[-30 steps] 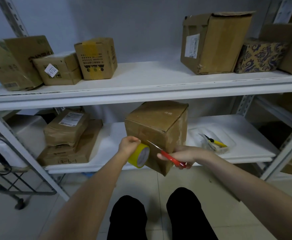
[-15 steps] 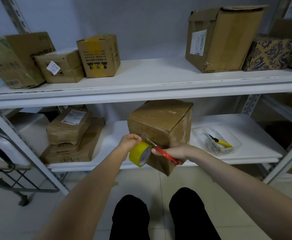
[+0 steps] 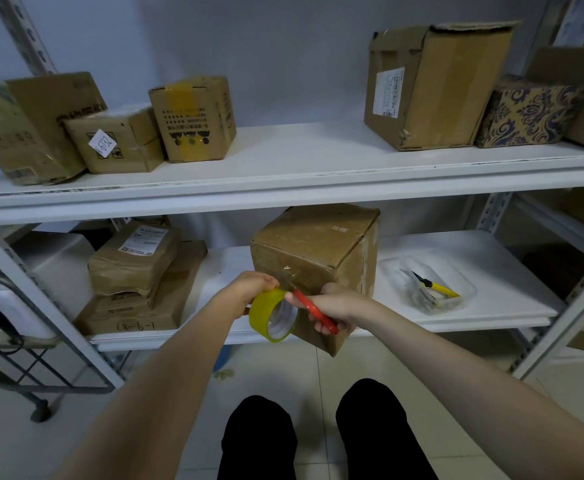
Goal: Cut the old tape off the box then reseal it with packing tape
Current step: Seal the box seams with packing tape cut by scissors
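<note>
A brown cardboard box [image 3: 321, 247] stands on the lower shelf with one corner jutting over the front edge. My left hand [image 3: 249, 289] grips a yellow roll of packing tape [image 3: 272, 315] against the box's front face, and a clear strip of tape runs from the roll up onto the cardboard. My right hand [image 3: 335, 304] holds red-handled scissors [image 3: 313, 310] just right of the roll, their tips at the tape strip. The blades are mostly hidden by the roll and my fingers.
A clear plastic tray [image 3: 425, 284] with a yellow-handled tool lies right of the box. Stacked brown parcels [image 3: 138, 271] sit to its left. The upper shelf [image 3: 283, 174] carries several cartons. A wheeled metal cart [image 3: 13, 358] stands at far left. My knees are below.
My right hand moved the scissors left and up until they met the tape strip at the roll. My left hand kept the roll at the box's front.
</note>
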### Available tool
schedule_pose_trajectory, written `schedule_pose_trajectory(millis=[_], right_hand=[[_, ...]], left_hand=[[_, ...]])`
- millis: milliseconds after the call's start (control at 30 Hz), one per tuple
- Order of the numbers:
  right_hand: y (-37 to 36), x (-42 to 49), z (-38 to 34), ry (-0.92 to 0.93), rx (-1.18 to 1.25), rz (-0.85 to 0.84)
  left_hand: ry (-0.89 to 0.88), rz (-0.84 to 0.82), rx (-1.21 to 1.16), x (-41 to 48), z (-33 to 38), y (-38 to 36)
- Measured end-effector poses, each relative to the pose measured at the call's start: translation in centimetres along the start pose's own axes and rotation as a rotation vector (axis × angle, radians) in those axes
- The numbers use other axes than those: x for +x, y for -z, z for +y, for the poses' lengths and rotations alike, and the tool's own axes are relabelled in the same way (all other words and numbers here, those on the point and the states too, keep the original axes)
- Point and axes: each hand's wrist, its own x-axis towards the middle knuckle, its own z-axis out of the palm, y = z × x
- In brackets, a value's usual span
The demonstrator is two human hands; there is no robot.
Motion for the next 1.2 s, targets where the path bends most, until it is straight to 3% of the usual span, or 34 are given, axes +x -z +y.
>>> schedule_pose_trajectory(millis=[233, 567, 667, 767, 867, 1033, 1200], right_hand=[[0.8, 0.2, -0.2, -0.019, -0.024, -0.072], [1.1, 0.2, 0.1, 0.086, -0.079, -0.001], [0.9, 0.3, 0.5, 0.126, -0.063, 0.003], [0.5, 0.0, 0.7, 0.122, -0.074, 0.011], [0.5, -1.4, 0.5, 0.086, -0.221, -0.092], [1.0, -3.6, -0.7, 0.112, -0.388, -0.19], [4.5, -5.8, -3.7, 0.371, -0.22, 0.139]], left_hand=[[0.042, -0.024, 0.028, -0.3, 0.5, 0.7], [0.014, -0.02, 0.172, 0.2, 1.4, 0.9], [-0.009, -0.008, 0.273, 0.5, 1.7, 0.4], [-0.006, 0.04, 0.536, 1.0, 1.7, 0.4], [0.004, 0.079, 0.673, 0.8, 1.1, 0.7], [0.04, -0.007, 0.483, 0.5, 0.3, 1.1], [-0.044, -0.045, 0.27, 0.3, 0.3, 1.7]])
